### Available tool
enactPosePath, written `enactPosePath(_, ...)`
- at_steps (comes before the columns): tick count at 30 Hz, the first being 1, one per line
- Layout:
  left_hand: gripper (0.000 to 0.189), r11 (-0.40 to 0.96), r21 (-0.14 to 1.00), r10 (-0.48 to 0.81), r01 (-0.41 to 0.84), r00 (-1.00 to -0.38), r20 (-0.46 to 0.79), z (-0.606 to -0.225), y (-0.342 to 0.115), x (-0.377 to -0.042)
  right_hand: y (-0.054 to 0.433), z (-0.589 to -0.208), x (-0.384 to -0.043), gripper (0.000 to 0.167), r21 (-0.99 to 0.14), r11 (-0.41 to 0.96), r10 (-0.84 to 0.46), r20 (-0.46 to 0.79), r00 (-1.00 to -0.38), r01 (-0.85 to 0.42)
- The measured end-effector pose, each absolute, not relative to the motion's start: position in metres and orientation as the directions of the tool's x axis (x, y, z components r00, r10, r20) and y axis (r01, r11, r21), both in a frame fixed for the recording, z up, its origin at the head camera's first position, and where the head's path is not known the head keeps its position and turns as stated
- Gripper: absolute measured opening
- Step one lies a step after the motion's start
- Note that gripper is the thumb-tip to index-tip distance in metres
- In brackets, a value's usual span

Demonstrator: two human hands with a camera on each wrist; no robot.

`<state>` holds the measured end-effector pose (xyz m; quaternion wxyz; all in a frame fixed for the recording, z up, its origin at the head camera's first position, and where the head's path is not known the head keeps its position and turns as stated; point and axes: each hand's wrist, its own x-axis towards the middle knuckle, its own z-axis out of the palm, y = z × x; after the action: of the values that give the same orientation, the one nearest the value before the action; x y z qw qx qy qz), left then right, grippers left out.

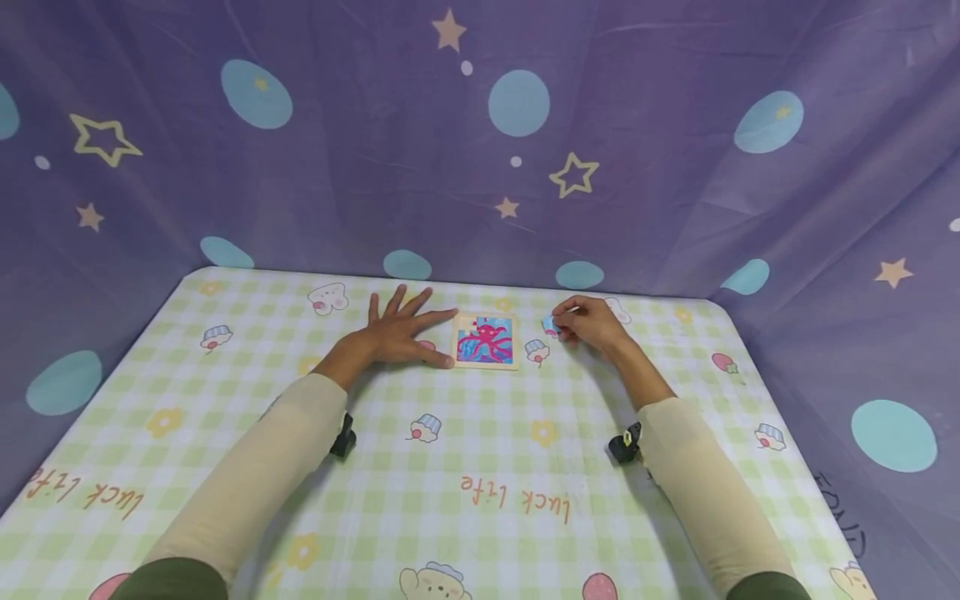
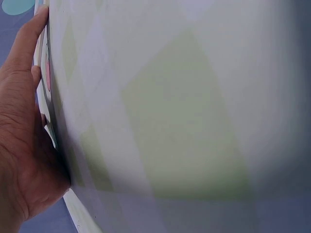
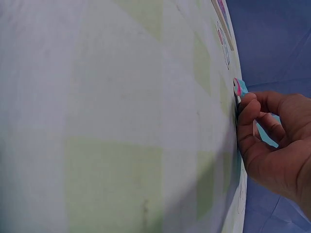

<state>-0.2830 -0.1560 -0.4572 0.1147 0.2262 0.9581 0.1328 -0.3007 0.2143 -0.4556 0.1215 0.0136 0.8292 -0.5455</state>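
A small wood-framed jigsaw puzzle (image 1: 485,353) with a pink octopus on blue lies toward the far side of the table. At its upper left a pale, wood-coloured patch shows. My left hand (image 1: 397,332) is spread flat on the cloth, thumb and index fingertips at the frame's left edge. To the right of the puzzle, my right hand (image 1: 591,323) pinches a blue and pink puzzle piece (image 3: 240,87) between thumb and fingertips, close over the cloth. In the left wrist view only part of the left hand (image 2: 24,131) shows, at the image's edge.
A green-and-white checked tablecloth (image 1: 480,450) with printed cupcakes, flowers and lettering covers the table. Purple curtains (image 1: 645,225) with stars and blue dots hang behind the table and along its sides.
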Motion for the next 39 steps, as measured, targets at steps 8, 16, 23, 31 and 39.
enactPosePath(8,0.094,0.862,0.309,0.464,0.403,-0.871,-0.160,-0.4583,-0.1567,-0.2839,0.2139,-0.4563,-0.3009,0.021,-0.895,0.413,-0.092,-0.223,-0.970,0.167)
enactPosePath(16,0.094,0.862,0.308,0.463,0.403,-0.873,-0.155,-0.4595,-0.1569,-0.2844,0.2124,-0.4584,-0.3014,0.017,-0.883,0.428,-0.059,-0.240,-0.969,0.192)
enactPosePath(23,0.094,0.862,0.306,0.464,0.405,-0.872,-0.154,-0.4581,-0.1570,-0.2831,0.2116,-0.4578,-0.3001,0.017,-0.887,0.423,-0.049,-0.228,-0.972,0.186)
enactPosePath(31,0.094,0.862,0.297,0.468,0.410,-0.870,-0.156,-0.4587,-0.1557,-0.2837,0.2130,-0.4577,-0.3007,0.019,-0.892,0.417,-0.056,-0.218,-0.974,0.176)
enactPosePath(39,0.094,0.862,0.298,0.467,0.410,-0.871,-0.155,-0.4595,-0.1569,-0.2852,0.2095,-0.4546,-0.3022,0.017,-0.900,0.412,-0.047,-0.176,-0.983,0.141)
